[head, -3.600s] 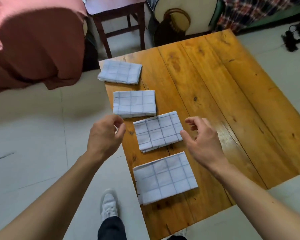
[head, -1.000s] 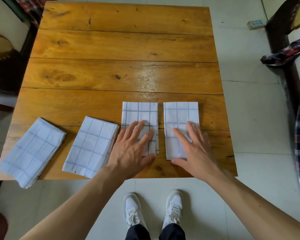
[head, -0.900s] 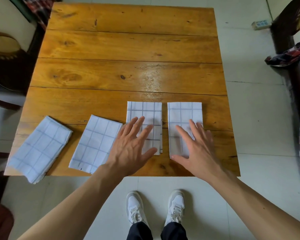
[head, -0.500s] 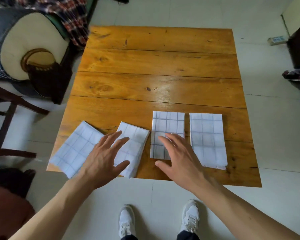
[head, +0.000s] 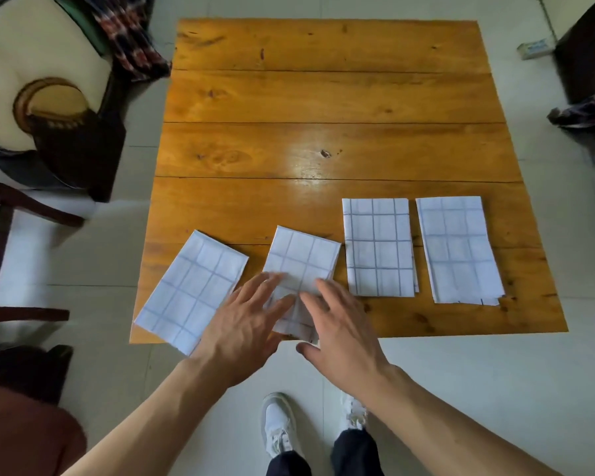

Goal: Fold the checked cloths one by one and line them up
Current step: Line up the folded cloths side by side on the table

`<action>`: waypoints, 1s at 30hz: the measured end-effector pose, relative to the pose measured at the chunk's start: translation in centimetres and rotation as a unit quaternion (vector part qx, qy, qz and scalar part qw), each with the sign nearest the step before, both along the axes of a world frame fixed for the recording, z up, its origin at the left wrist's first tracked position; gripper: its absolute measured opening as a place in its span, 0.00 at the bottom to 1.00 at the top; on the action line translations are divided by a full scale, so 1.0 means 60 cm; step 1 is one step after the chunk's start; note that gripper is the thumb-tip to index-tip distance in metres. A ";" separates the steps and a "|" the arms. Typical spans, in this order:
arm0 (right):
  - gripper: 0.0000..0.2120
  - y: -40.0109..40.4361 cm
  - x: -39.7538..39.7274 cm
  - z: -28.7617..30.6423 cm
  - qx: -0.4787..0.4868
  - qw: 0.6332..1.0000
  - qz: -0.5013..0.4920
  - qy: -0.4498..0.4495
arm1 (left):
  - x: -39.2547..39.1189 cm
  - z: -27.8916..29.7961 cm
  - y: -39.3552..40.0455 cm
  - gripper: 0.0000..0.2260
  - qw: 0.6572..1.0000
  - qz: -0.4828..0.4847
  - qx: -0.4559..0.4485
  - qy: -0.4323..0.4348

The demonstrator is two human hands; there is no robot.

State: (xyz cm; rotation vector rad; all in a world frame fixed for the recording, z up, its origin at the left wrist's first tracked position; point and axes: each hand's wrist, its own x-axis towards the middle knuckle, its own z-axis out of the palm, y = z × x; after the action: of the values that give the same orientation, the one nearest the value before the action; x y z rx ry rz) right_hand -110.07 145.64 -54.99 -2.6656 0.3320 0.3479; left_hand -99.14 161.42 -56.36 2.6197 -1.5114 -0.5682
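Observation:
Several folded white cloths with a blue check lie along the near edge of the wooden table (head: 323, 97). The two on the right, one cloth (head: 378, 247) and its neighbour (head: 459, 249), lie straight and parallel. A third cloth (head: 303, 259) is tilted, and the leftmost cloth (head: 194, 286) is tilted more and overhangs the edge. My left hand (head: 244, 324) and my right hand (head: 340, 324) lie flat, fingers straight, on the near end of the third cloth.
A cushioned chair (head: 31, 97) with a dark plaid cloth stands at the table's left. Dark furniture (head: 584, 46) with another plaid cloth is at the right. My white shoes (head: 279, 427) are on the tiled floor under the near edge.
Both hands have shifted left, off the two right-hand cloths and onto the third, tilted cloth. The view has swung left as well.

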 end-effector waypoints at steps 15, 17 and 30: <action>0.30 -0.131 0.035 -0.006 -0.026 0.991 -0.134 0.010 | -0.004 -0.014 -0.062 0.26 0.995 0.097 -0.010 -0.017; 0.31 -0.138 0.037 -0.011 -0.020 0.991 -0.131 0.021 | 0.003 -0.013 -0.078 0.26 0.993 0.117 -0.013 -0.010; 0.31 -0.150 0.028 -0.025 0.003 0.989 -0.146 -0.006 | 0.010 -0.012 -0.111 0.27 0.988 0.155 -0.014 0.015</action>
State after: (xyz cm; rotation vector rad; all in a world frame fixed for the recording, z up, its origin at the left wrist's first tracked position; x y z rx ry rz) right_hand -108.36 136.66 -56.47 -2.5618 0.7056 0.2406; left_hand -98.54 154.77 -57.07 2.7320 -1.0617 -0.5494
